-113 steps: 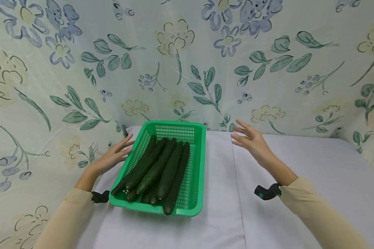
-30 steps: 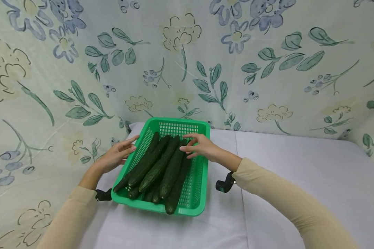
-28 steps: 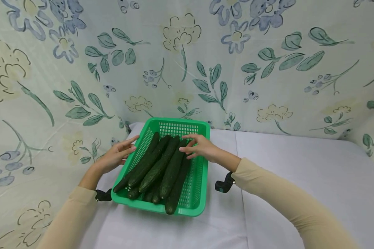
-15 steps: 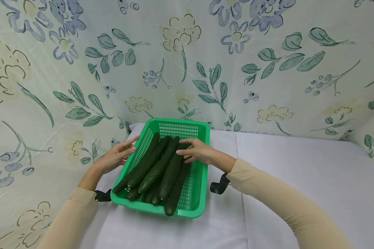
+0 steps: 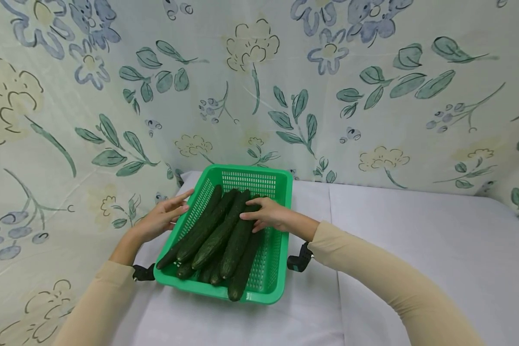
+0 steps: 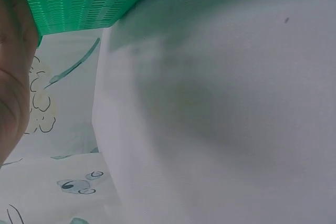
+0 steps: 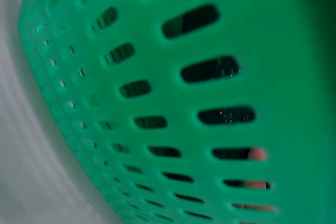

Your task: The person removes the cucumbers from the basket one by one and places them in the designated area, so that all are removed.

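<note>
**Cucumbers point(image 5: 218, 235) heaped in a green basket point(image 5: 273, 262), right hand point(image 5: 270, 214) over them**

The dark cucumbers lie lengthwise, some atop others, towards the basket's left side. The right hand's bent fingers are at the far end of one (whether they grip it, I cannot tell). Well apart from it, the left hand point(image 5: 157, 221) is at the basket's left rim, fingers loosely extended. White cloth point(image 5: 398, 235) lies beneath; floral fabric point(image 5: 242, 91) hangs behind.

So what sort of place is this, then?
Probably a makeshift filming corner, though I can't be sure: flowery cloth hangs behind a table covered in white, a green basket of cucumbers sits there, and the person wears small black wrist cameras.
</note>
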Demonstrator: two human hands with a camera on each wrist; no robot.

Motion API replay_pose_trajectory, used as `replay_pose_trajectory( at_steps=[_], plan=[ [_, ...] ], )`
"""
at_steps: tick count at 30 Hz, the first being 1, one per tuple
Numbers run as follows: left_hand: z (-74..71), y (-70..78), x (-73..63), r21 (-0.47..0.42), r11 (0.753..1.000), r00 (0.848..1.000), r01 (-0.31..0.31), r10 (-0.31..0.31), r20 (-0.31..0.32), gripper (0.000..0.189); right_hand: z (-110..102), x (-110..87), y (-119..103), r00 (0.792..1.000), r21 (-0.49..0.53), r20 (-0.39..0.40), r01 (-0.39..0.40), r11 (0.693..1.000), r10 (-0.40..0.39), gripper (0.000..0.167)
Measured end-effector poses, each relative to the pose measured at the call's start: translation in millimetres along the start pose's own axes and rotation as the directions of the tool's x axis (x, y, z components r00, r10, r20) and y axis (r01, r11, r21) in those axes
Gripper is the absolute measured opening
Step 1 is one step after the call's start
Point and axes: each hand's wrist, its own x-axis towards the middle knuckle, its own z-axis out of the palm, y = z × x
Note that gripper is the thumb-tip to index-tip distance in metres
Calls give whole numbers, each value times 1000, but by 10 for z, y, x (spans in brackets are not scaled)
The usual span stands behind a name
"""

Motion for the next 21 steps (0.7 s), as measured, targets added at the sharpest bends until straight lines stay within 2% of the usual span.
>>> replay_pose_trajectory(
  at_steps=[13, 21],
  plan=[
    [6, 0, 4, -13, 1000, 1000, -5, 5, 0, 56, 31, 25, 34, 999, -17, -13, 32, 999, -32, 62],
    [11, -11, -4, -22, 1000, 1000, -8, 8, -1, 56, 58, 2, 24, 997, -27, -66, 26, 999, -28, 61]
  ],
)
